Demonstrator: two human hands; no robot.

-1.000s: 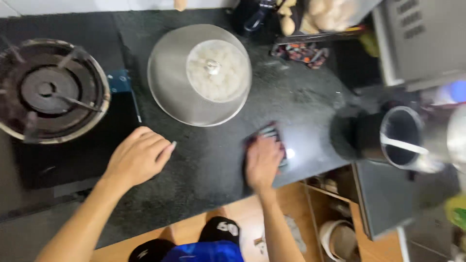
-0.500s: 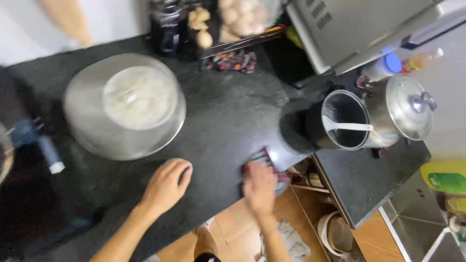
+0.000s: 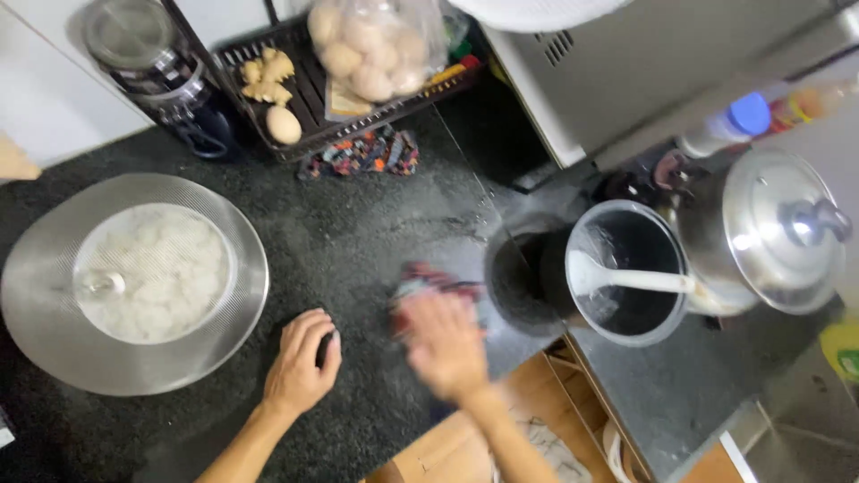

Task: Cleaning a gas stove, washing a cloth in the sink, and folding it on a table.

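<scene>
Near the front edge of the black stone counter (image 3: 376, 224), two bare hands are working side by side.
Right hand (image 3: 445, 344): blurred, lying palm down with fingers spread flat on a multicoloured cloth (image 3: 428, 284); pressing on it, not gripping.
Cloth: lying at the counter's front edge, just left of the counter's right end, mostly showing beyond the fingertips.
Left hand (image 3: 301, 362): resting on the counter with fingers curled under, holding nothing visible.
Domed metal lid with glass centre (image 3: 134, 282): sitting toward the counter's left edge, near the left hand.
Dark jar with a white spoon (image 3: 626, 277): standing past the counter's right end.
Steel pot (image 3: 769, 233): standing touching the jar's right side.
Wire basket (image 3: 313, 89): sitting at the back edge, holding ginger, an egg and bagged produce.
</scene>
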